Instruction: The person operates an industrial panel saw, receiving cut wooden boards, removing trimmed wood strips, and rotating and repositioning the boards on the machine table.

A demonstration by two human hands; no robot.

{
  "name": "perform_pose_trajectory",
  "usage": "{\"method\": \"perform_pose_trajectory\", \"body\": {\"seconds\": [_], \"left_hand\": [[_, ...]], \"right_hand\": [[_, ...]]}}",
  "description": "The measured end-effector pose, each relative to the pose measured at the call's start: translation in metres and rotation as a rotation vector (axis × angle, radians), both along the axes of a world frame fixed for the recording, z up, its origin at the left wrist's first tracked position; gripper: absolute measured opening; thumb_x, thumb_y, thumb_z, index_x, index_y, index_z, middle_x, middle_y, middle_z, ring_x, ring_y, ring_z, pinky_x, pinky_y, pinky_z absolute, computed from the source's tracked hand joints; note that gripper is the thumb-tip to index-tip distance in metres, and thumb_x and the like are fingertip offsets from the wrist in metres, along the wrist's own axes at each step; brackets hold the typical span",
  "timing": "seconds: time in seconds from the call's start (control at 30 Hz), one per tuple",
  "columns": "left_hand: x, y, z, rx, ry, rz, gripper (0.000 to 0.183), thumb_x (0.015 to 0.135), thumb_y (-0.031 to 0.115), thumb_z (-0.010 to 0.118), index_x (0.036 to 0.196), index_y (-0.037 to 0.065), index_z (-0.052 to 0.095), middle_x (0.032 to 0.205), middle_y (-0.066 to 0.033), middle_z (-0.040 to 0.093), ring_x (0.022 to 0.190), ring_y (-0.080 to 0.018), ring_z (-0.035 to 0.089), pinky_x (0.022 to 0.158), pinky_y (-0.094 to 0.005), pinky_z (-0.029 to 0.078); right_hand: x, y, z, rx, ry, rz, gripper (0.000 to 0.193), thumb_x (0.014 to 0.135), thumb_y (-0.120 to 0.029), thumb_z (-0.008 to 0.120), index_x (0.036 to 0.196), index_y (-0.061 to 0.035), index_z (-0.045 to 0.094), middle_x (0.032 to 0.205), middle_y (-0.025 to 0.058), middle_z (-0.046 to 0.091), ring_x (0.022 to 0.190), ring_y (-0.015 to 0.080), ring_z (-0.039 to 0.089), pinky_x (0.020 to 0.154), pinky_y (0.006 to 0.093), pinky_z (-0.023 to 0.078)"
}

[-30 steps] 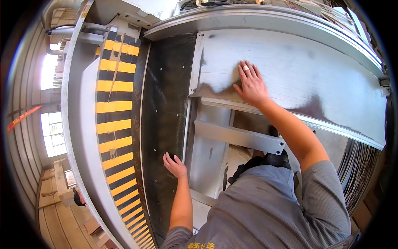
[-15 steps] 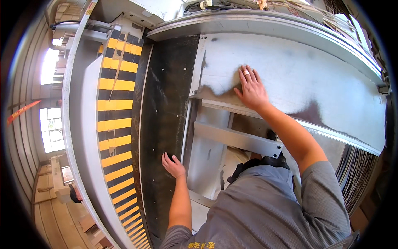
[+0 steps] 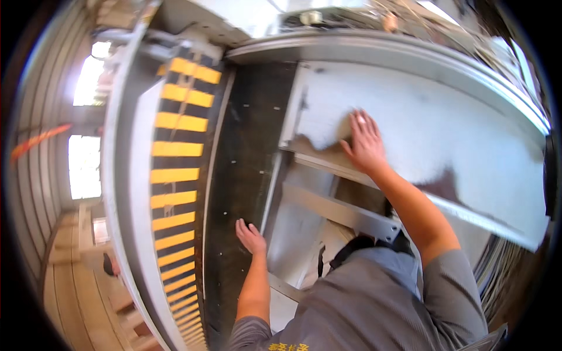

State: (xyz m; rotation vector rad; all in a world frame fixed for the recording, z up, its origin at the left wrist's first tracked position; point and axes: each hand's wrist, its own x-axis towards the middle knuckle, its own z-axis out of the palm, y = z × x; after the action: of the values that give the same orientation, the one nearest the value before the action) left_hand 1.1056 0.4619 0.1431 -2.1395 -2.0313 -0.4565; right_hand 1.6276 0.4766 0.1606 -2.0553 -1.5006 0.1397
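My right hand lies flat on the pale metal table plate, fingers spread, a ring on one finger. Dark worn patches show along the near edge of that plate. My left hand rests at the right edge of the long black bed, its fingers apart and nothing in them. Small light dots stud the black surface. Whether the left palm presses on the bed or hovers just over it, I cannot tell.
A beam with yellow and black stripes runs along the left of the bed. A grey metal bracket bar crosses the gap in front of my body. Long thin strips are stacked at the right. Scraps lie beyond the far rail.
The whole view has shifted and blurred, with the machine appearing slightly lower and further right. Both hands stay in nearly the same places on the machine.
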Motion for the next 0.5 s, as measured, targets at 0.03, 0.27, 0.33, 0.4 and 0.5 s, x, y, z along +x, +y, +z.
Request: {"method": "perform_pose_trajectory", "body": {"seconds": [0.03, 0.27, 0.33, 0.4, 0.5], "left_hand": [[0.000, 0.000, -0.003, -0.067, -0.007, 0.036, 0.051, 0.105, 0.025, 0.050, 0.146, -0.004, 0.046, 0.154, -0.0241, 0.043, 0.143, -0.0411, 0.039, 0.120, -0.0509, 0.030], [0.016, 0.003, -0.004, -0.320, -0.012, 0.237, 0.076, 0.104, 0.041, 0.051, 0.159, -0.004, 0.026, 0.169, -0.0222, 0.020, 0.158, -0.0377, 0.016, 0.128, -0.0511, 0.014], [0.012, -0.002, 0.005, -0.291, -0.074, 0.260, 0.077, 0.103, 0.042, 0.052, 0.159, -0.005, 0.025, 0.169, -0.0227, 0.020, 0.158, -0.0385, 0.016, 0.128, -0.0515, 0.014], [0.001, -0.012, 0.006, -0.292, -0.055, 0.130, 0.076, 0.102, 0.041, 0.055, 0.157, -0.005, 0.029, 0.167, -0.0238, 0.023, 0.156, -0.0395, 0.019, 0.127, -0.0520, 0.018], [-0.023, -0.041, 0.010, -0.289, -0.167, -0.047, 0.072, 0.101, 0.039, 0.058, 0.154, -0.004, 0.037, 0.165, -0.0255, 0.029, 0.154, -0.0411, 0.025, 0.125, -0.0528, 0.023]], "right_hand": [[0.000, -0.002, -0.001, 0.019, 0.012, 0.013, 0.080, 0.094, -0.039, 0.066, 0.154, 0.0046, 0.035, 0.160, 0.0223, 0.037, 0.153, 0.0370, 0.028, 0.127, 0.0481, 0.021], [-0.006, -0.010, 0.001, -0.023, -0.016, 0.044, 0.076, 0.096, -0.029, 0.064, 0.155, 0.0056, 0.032, 0.161, 0.0242, 0.035, 0.153, 0.0390, 0.027, 0.128, 0.0485, 0.018], [-0.009, -0.013, 0.007, 0.002, -0.068, 0.081, 0.076, 0.096, -0.029, 0.064, 0.156, 0.0056, 0.031, 0.162, 0.0239, 0.034, 0.153, 0.0389, 0.026, 0.128, 0.0485, 0.018], [-0.010, -0.011, -0.003, 0.049, -0.068, 0.075, 0.076, 0.097, -0.027, 0.063, 0.156, 0.0063, 0.029, 0.163, 0.0237, 0.033, 0.154, 0.0387, 0.025, 0.128, 0.0483, 0.018], [-0.012, -0.005, -0.008, -0.010, -0.062, 0.063, 0.076, 0.098, -0.026, 0.062, 0.157, 0.0064, 0.027, 0.164, 0.0238, 0.031, 0.154, 0.0385, 0.024, 0.128, 0.0484, 0.017]]}}
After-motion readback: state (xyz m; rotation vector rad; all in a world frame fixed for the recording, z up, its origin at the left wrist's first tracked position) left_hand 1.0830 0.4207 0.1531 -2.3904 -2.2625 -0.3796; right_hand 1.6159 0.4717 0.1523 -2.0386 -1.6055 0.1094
